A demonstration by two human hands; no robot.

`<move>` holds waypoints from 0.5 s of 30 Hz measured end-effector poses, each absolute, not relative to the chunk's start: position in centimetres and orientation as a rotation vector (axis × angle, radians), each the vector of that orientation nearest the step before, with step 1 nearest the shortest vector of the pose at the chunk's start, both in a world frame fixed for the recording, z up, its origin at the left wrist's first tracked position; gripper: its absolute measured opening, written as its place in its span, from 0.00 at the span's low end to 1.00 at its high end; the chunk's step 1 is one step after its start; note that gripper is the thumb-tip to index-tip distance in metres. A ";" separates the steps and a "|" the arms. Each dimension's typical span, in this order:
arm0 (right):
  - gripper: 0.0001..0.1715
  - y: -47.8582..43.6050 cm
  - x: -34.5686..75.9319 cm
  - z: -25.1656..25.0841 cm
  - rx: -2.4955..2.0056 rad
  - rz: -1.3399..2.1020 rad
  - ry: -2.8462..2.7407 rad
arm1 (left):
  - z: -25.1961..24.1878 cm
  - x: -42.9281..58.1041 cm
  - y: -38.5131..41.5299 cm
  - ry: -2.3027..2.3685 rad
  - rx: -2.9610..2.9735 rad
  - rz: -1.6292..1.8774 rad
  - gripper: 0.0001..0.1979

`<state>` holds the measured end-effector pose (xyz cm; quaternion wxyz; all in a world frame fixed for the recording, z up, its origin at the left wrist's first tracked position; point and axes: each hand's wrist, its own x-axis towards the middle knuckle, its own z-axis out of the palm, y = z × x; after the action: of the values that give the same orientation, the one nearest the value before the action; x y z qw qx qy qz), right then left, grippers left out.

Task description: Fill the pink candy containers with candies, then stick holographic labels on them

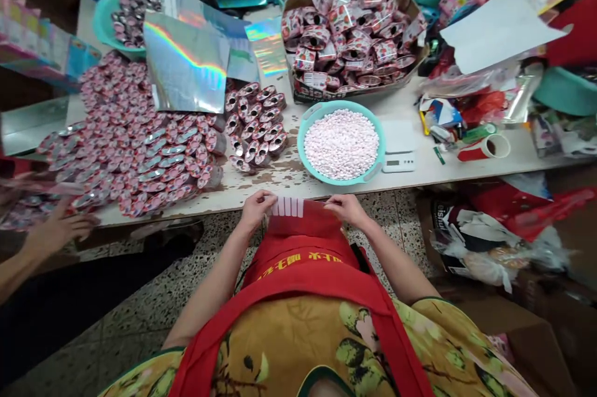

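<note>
My left hand [255, 209] and my right hand [349, 207] are raised in front of the red apron, just off the table's near edge. Between them stretches a thin clear sheet with several white label strips [290, 206] along its left part. Thumb and fingers of my left hand pinch the end with the strips, while my right hand pinches the other end. Beyond the sheet, a turquoise basin [303, 120] holds many small pale pink and white pellets. A small white scale [399, 162] stands against the basin's right side.
Many small printed containers [116, 117] cover the table's left. A carton [303, 95] heaped with similar ones stands behind the basin. Silvery sheets [186, 64] lie across the left group. A red paper cup [482, 148] lies on its side at right. Another person's hand [60, 223] reaches in from the left.
</note>
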<state>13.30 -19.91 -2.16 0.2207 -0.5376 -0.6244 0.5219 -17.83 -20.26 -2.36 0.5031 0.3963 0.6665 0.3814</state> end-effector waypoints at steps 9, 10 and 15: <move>0.15 -18.6 14.8 -0.9 -1.386 1.390 -1.482 | -1.1 -16.8 -19.4 1.571 0.768 0.827 0.32; 0.16 -18.3 14.8 -0.8 -1.387 1.386 -1.450 | -1.0 -16.5 -19.2 1.601 0.769 0.835 0.32; 0.27 -17.5 15.7 -0.9 -1.482 1.193 -1.188 | -0.1 -17.0 -18.4 1.711 0.751 0.998 0.32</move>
<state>15.68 -17.53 -0.91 0.4343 -0.5953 -0.4772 0.4789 -17.02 -18.41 -0.14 0.4896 0.3091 0.7042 0.4110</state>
